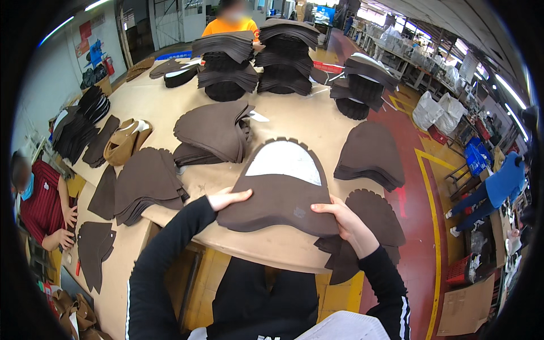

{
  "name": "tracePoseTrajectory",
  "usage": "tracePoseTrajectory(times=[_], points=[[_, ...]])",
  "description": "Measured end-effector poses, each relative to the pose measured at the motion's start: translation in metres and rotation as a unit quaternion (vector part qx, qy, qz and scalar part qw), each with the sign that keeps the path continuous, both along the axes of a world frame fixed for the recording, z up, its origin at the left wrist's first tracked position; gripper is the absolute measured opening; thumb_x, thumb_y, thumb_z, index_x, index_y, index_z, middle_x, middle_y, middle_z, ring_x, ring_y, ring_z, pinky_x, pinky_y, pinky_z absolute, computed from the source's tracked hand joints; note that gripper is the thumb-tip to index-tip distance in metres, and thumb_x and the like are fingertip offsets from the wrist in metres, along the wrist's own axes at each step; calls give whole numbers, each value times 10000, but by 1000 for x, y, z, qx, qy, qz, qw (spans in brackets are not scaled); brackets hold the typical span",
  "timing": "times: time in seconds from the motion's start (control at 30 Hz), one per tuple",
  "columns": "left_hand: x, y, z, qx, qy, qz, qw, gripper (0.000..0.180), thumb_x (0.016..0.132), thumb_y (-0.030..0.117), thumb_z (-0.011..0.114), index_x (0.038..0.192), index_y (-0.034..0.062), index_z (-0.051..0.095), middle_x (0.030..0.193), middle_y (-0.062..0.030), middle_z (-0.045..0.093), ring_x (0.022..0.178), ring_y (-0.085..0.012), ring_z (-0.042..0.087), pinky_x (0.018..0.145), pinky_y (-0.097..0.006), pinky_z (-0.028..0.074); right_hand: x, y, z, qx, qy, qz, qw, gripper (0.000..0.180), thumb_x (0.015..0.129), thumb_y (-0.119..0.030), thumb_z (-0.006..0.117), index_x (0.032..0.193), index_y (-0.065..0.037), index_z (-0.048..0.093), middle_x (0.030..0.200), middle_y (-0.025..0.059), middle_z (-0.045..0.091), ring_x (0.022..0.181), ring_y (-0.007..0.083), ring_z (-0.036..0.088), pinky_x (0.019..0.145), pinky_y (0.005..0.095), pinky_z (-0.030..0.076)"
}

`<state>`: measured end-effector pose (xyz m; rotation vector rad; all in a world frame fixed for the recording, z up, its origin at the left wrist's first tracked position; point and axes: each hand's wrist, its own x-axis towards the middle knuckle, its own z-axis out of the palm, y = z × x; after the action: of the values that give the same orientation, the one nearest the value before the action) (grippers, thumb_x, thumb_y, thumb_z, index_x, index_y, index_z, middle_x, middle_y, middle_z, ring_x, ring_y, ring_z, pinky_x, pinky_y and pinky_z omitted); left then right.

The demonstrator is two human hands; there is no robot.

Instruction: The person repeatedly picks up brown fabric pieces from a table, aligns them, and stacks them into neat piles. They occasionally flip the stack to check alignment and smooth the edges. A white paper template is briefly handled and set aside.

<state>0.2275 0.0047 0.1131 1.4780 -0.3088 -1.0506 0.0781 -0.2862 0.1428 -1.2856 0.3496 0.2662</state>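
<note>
Brown cut piece (280, 195) — both hands, left hand (226, 199) and right hand (345, 218), grip its edges (fingers underneath hidden).

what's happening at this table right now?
A person in black sleeves holds a stack of dark brown cut pieces at the near edge of a tan table, left hand on its left corner, right hand on its right. The top piece has a pale grey patch. More brown stacks lie around it, with taller piles at the far side. A person in red stands at the left.
</note>
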Motion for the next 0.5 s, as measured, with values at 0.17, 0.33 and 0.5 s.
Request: tracePoseTrajectory(times=[0.17,0.33,0.5], points=[[-6,40,18,-135,-287,3,948,959,808,289,824,1519,7,245,1476,-123,416,1354,-191,387,1125,-332,305,-15,11,21,-123,-215,15,969,962,775,-233,814,1482,37,220,1400,198,440,1323,257,418,1114,350,322],[0,67,-52,-152,-473,37,867,1074,609,179,949,1477,16,338,1438,-123,467,1328,-215,439,1119,-353,336,-30,43,-34,-216,-201,13,955,1045,768,-262,850,1487,38,152,1491,223,320,1410,260,309,1165,369,254],[13,77,-124,-127,-359,19,924,1013,586,183,958,1422,13,411,1358,-109,537,1254,-217,508,1070,-356,398,-26,74,-100,-182,-248,-104,946,943,742,-260,875,1443,3,301,1357,194,526,1290,274,496,1107,378,362]])
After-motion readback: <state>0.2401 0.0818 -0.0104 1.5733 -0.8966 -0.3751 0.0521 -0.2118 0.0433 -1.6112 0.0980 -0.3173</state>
